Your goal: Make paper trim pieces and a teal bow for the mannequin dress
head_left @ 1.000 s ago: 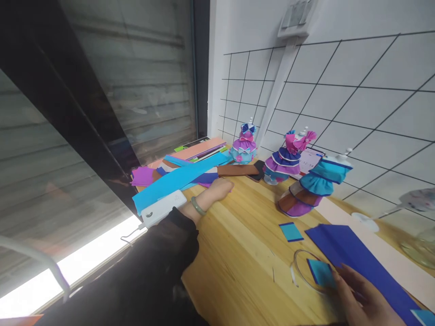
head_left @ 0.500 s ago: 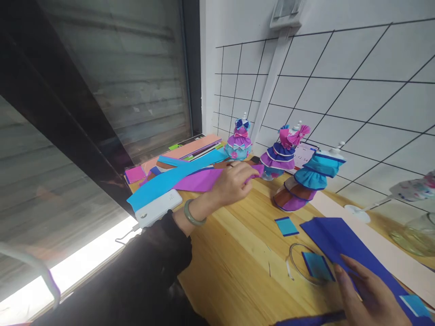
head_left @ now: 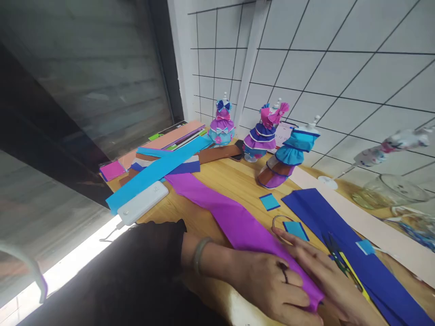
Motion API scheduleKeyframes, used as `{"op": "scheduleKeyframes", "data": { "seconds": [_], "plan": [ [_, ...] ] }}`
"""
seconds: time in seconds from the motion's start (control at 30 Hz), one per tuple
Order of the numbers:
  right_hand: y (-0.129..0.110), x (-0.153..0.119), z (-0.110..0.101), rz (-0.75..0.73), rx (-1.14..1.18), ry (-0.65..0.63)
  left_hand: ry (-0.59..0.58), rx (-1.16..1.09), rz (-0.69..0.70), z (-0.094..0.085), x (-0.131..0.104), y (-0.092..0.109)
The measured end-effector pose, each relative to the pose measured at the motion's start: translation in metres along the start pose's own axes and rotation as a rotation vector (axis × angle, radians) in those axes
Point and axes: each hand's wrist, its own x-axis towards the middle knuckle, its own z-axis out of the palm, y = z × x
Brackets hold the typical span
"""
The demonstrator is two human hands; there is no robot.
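Note:
A long purple strip of paper or cloth (head_left: 234, 217) runs from the pile at the far left down to the near edge. My left hand (head_left: 268, 280), with a ring and a bangle, is closed over its near end, fingers curled on it. My right hand (head_left: 326, 276) lies along the strip's right side, fingers stretched out and touching or very near its edge; its thumb is hidden. By the right fingertips are a thin wire loop (head_left: 277, 222) and a small blue square with dark edges (head_left: 295, 230).
Dark scissors (head_left: 335, 253) and a yellow-handled tool (head_left: 355, 276) lie on a dark blue strip (head_left: 306, 203). Several small dressed mannequins, one in a blue-topped dress (head_left: 288, 154), stand along the wall. A white power bank (head_left: 142, 203) sits left, beside a bright blue strip (head_left: 159, 172).
My left hand has drawn the purple strip out of the pile, toward me and to the right, beside my right hand. The view has shifted, bringing the scissors into sight.

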Motion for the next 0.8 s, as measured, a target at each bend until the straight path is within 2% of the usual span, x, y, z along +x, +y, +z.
{"op": "scheduleKeyframes", "data": {
  "seconds": [0.1, 0.2, 0.3, 0.37, 0.4, 0.47, 0.53, 0.67, 0.8],
  "plan": [
    [-0.008, -0.009, -0.001, 0.075, 0.060, -0.185, 0.007, -0.133, 0.037, -0.008, 0.003, 0.006],
    [-0.009, -0.015, -0.001, 0.090, 0.075, -0.302, 0.042, -0.281, 0.051, -0.022, 0.004, 0.002],
    [-0.008, -0.021, -0.001, 0.059, -0.009, -0.373, 0.086, -0.356, -0.163, -0.032, -0.002, -0.014],
    [-0.007, -0.026, -0.001, 0.045, -0.073, -0.351, 0.067, -0.410, -0.352, -0.035, -0.011, -0.028],
    [-0.005, -0.029, 0.000, 0.048, -0.088, -0.324, 0.033, -0.444, -0.397, -0.035, -0.017, -0.035],
    [-0.002, -0.036, -0.001, 0.075, -0.090, -0.261, -0.117, -0.559, -0.502, -0.034, -0.028, -0.047],
    [0.003, -0.041, -0.004, 0.108, -0.091, -0.222, -0.210, -0.678, -0.602, -0.033, -0.039, -0.056],
    [0.014, -0.048, -0.013, 0.181, -0.077, -0.171, -0.317, -0.776, -0.673, -0.035, -0.050, -0.069],
    [0.022, -0.048, -0.022, 0.179, -0.073, -0.075, -0.340, -0.802, -0.740, -0.042, -0.055, -0.080]
  ]
}}
